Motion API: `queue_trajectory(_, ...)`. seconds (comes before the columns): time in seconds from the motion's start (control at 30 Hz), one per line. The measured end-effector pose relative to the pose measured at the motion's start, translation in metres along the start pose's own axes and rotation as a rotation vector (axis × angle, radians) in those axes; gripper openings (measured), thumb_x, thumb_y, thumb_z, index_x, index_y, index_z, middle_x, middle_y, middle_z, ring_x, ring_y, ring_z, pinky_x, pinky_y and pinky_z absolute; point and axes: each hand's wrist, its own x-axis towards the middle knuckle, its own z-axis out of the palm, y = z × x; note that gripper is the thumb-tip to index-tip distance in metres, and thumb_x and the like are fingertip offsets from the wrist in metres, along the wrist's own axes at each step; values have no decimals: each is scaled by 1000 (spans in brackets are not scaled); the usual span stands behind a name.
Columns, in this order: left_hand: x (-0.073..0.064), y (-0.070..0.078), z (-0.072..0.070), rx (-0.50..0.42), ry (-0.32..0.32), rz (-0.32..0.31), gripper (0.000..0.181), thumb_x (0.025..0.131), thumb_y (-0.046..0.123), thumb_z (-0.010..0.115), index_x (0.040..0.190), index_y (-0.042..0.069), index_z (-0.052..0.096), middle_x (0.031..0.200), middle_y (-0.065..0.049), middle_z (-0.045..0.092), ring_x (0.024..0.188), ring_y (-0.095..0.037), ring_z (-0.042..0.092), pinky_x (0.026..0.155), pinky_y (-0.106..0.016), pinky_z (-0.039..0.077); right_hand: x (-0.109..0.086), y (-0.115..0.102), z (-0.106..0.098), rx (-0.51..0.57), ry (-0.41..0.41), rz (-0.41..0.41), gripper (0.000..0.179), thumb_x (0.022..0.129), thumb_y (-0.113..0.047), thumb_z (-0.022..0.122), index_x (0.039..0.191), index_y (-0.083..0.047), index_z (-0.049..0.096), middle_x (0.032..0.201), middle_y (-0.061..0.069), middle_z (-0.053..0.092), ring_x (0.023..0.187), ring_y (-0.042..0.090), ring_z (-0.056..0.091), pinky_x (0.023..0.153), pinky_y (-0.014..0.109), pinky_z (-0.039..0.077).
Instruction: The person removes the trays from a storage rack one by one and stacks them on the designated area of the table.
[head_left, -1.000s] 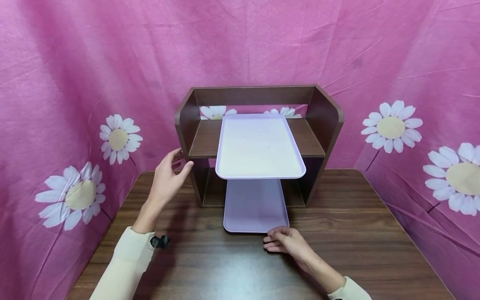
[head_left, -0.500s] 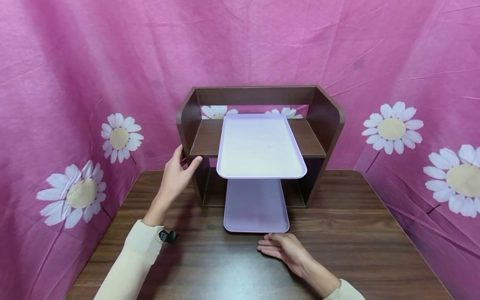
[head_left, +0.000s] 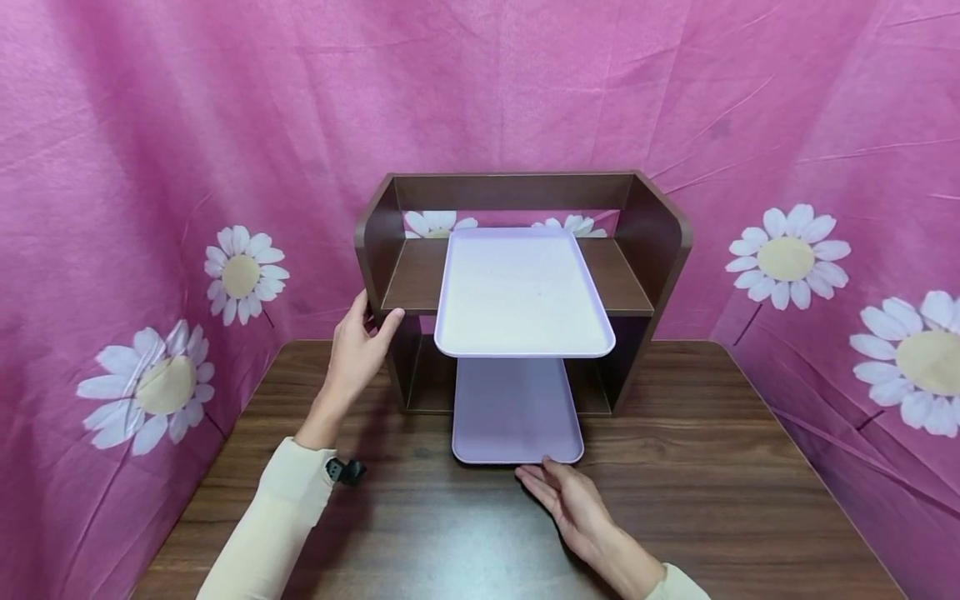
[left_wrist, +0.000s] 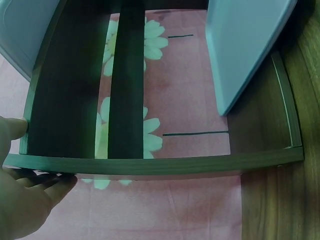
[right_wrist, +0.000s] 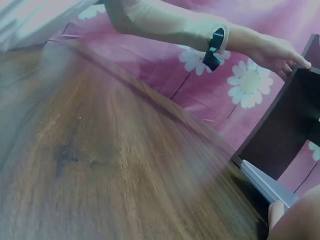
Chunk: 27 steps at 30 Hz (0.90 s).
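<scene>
- If a clock face is centred on the brown shelf unit [head_left: 513,192], with 12 at its far side, the left hand [head_left: 352,357] lies toward 8 o'clock, holding the 9 o'clock side panel [head_left: 378,242].
- The grip of that hand is clamped on the panel: the thumb rests on the front edge, near the level of the upper board [head_left: 416,283], while the fingers lie along the outer face.
- The right hand [head_left: 581,507] lies between 5 and 6 o'clock, at the near edge of the lower tray [head_left: 517,412].
- Its fingers are extended rather than closed round the tray; the thumb tip touches the rim near the 5 o'clock corner, and the remaining fingertips lie just in front of the edge.
- The lower tray, dull purple, juts out at 6 o'clock from the lower compartment, over the wood-grain table [head_left: 690,492]; its far part is hidden beneath the upper tray [head_left: 525,292].
- The upper tray, paler lilac, rests on the upper board at the clock's centre, its near end projecting past the board's front edge toward 6.
- Between 7 and 8 o'clock, a small black device [head_left: 345,472] sits at the left wrist, beside the cuff of a cream sleeve [head_left: 270,517].
- Pink cloth [head_left: 480,92] hangs from 9 through 12 to 3 o'clock, printed with white daisies [head_left: 242,275]: 2 near 9, 2 near 3, and 2 partly visible at 12 through the unit's back.
</scene>
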Motion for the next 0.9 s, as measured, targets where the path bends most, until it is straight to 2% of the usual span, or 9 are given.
queue_trajectory(0.13,0,-2,0,4,7,1,58,103,24,73,154,7,52,145,-23,65,132,-40,65,110,-55,56,2,2,4,16,44,-46,39,114,-14,47,139,11,32,134,31,60,114,21,72,111,33,57)
queue_trajectory(0.4,1,-3,0,14,-7,2,56,104,25,72,153,7,52,145,-23,64,134,-41,64,111,-55,56,11,-5,7,122,81,-94,30,113,-5,47,134,9,31,127,17,58,111,16,70,110,35,57)
queue_trajectory(0.5,1,-4,0,10,-5,4,55,104,26,72,152,7,53,145,-23,64,133,-40,65,110,-55,57,13,-6,8,121,92,-105,26,112,-4,47,130,4,29,125,15,58,110,15,70,109,38,59)
queue_trajectory(0.6,0,-4,0,8,-7,2,56,104,26,72,152,7,53,146,-22,64,134,-39,65,110,-55,57,13,-8,9,112,114,-124,27,112,-2,46,132,3,28,122,12,60,110,14,70,107,40,60)
queue_trajectory(0.73,0,-5,0,11,-3,7,56,104,25,72,152,6,53,145,-22,64,133,-39,65,110,-55,57,15,-11,9,105,161,-149,33,111,-1,47,136,2,27,123,11,58,106,10,70,103,35,62)
queue_trajectory(0.9,1,-5,1,17,1,12,56,104,25,72,153,6,52,144,-23,65,133,-39,65,109,-54,58,16,-13,9,110,201,-157,32,111,-4,48,135,4,29,122,10,53,103,5,67,103,27,60)
